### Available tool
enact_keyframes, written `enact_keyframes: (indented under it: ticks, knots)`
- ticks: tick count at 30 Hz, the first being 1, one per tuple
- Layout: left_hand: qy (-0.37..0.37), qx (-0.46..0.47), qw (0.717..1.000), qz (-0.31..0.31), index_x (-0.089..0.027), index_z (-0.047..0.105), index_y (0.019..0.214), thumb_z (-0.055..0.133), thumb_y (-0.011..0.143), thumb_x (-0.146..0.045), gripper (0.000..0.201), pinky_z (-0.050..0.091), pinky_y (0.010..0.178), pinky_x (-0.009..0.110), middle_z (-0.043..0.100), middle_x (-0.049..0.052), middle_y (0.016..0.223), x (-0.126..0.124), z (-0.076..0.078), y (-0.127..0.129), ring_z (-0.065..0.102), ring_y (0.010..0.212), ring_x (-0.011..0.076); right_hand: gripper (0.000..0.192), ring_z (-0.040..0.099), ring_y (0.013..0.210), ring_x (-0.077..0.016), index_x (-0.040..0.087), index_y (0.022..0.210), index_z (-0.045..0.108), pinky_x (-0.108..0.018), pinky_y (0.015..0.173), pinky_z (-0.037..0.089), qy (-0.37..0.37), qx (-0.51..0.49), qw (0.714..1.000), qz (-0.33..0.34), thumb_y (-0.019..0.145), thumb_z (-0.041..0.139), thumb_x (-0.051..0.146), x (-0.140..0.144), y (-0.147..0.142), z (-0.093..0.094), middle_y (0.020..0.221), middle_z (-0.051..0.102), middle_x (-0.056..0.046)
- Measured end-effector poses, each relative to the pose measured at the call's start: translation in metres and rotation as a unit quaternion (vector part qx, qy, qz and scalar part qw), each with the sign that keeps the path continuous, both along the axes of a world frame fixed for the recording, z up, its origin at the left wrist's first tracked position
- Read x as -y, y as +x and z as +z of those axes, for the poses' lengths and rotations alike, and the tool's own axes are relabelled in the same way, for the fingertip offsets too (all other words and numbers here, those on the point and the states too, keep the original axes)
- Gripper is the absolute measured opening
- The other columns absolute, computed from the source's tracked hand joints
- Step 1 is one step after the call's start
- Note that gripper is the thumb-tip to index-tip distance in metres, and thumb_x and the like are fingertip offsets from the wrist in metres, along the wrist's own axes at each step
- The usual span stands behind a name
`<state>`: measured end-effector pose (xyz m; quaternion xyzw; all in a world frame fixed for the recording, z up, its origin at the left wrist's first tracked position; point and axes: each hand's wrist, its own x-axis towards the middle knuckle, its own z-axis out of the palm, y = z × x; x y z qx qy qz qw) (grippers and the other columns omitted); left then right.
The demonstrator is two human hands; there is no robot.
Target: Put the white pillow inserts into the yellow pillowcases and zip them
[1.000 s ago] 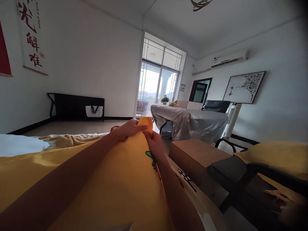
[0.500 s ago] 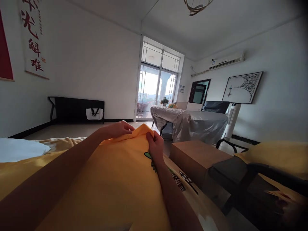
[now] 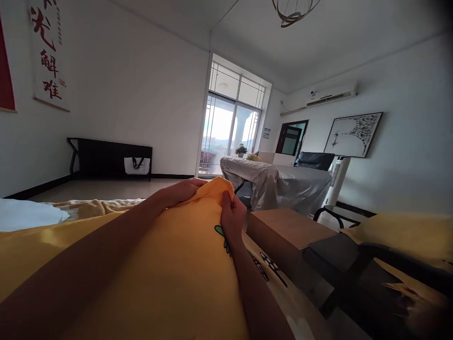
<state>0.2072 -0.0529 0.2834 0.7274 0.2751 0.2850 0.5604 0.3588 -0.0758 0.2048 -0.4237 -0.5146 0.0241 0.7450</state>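
Note:
A large yellow bed cover (image 3: 177,264) with a green printed figure near its right edge stretches from close below me up to both hands. My left hand (image 3: 186,190) is closed on its far edge, fingers partly hidden behind the fold. At the raised corner, my right hand (image 3: 234,213) pinches the same cloth, thumb on the near side. The cloth between the hands rises in a small peak. To the left lie a white piece of bedding (image 3: 30,213) and a brown-and-white blanket (image 3: 102,207). Cream cloth with dark prints (image 3: 274,269) shows under the right forearm.
A cardboard box (image 3: 290,226) stands to the right, beside a black-armed chair (image 3: 382,250) with yellow cloth on it. Farther off are a plastic-covered table (image 3: 276,184) and a black bench (image 3: 106,158) with a white bag (image 3: 137,165).
Both hands have shifted slightly right with the gripped edge of the bed cover, the left hand moving closer to the cloth's peak. The camera view has tilted a little.

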Motion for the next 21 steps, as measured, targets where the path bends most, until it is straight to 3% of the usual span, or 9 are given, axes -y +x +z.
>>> enact_keyframes:
  ticks: [3,8,10,13,15,18,21]
  knots:
    - [0.005,0.0,1.0,0.028,-0.019,0.065,0.077,0.059,0.057,-0.017,0.021,0.042,0.047,0.021,0.062,0.0,0.066,-0.001,0.006,0.002,0.056,0.055,0.0128,0.044,0.025,0.049,-0.0079,0.022,0.055,0.029,-0.023,0.045,0.021,-0.002,-0.026,0.999,0.027,0.082,0.05,0.051,0.0,0.003,0.002,0.051,0.024,0.008]
    - [-0.008,-0.013,0.996,0.083,-0.017,0.06,0.065,0.056,0.052,-0.017,0.013,0.039,0.044,0.023,0.057,0.0,0.058,-0.006,0.012,0.008,0.051,0.048,0.0123,0.042,0.035,0.047,-0.0091,0.021,0.062,0.044,-0.022,0.043,0.027,-0.101,-0.064,0.976,0.182,0.075,0.053,0.06,-0.008,0.012,0.003,0.051,0.039,0.006]
    - [-0.003,-0.012,0.995,0.1,-0.017,0.061,0.064,0.055,0.052,-0.017,0.014,0.041,0.046,0.024,0.059,0.001,0.059,-0.011,0.011,0.009,0.052,0.051,0.0136,0.039,0.04,0.049,-0.0104,0.019,0.069,0.052,-0.023,0.045,0.03,-0.121,-0.045,0.98,0.152,0.072,0.057,0.058,-0.008,0.017,0.003,0.054,0.046,0.004]
    - [-0.002,-0.001,0.993,0.121,-0.018,0.06,0.062,0.055,0.052,-0.018,0.011,0.045,0.05,0.026,0.06,0.002,0.059,-0.019,0.008,0.009,0.055,0.055,0.0159,0.029,0.046,0.057,-0.0122,0.018,0.079,0.06,-0.025,0.055,0.038,-0.023,-0.001,0.999,-0.044,0.07,0.064,0.045,0.003,0.02,0.006,0.068,0.055,0.001]
    - [-0.003,0.004,0.992,0.13,-0.019,0.06,0.061,0.055,0.052,-0.018,0.011,0.046,0.052,0.028,0.062,0.003,0.06,-0.022,0.006,0.008,0.057,0.057,0.0175,0.022,0.048,0.061,-0.0133,0.019,0.076,0.064,-0.027,0.06,0.039,0.035,0.052,0.99,-0.124,0.074,0.061,0.04,0.011,0.018,0.012,0.072,0.058,-0.001]
    - [-0.001,0.006,0.991,0.131,-0.018,0.057,0.059,0.054,0.052,-0.018,0.008,0.044,0.05,0.027,0.06,0.002,0.057,-0.018,0.007,0.008,0.055,0.054,0.0161,0.025,0.05,0.059,-0.0144,0.02,0.07,0.069,-0.028,0.06,0.038,-0.02,0.132,0.988,-0.083,0.077,0.057,0.04,0.017,0.011,0.024,0.068,0.063,-0.003]
    - [0.007,-0.005,0.992,0.127,-0.018,0.058,0.059,0.056,0.052,-0.019,0.007,0.041,0.047,0.026,0.058,0.001,0.055,-0.009,0.009,0.01,0.05,0.049,0.0133,0.025,0.053,0.058,-0.0153,0.019,0.07,0.071,-0.029,0.059,0.038,-0.103,0.14,0.985,-0.005,0.074,0.058,0.041,0.011,0.005,0.032,0.067,0.068,-0.003]
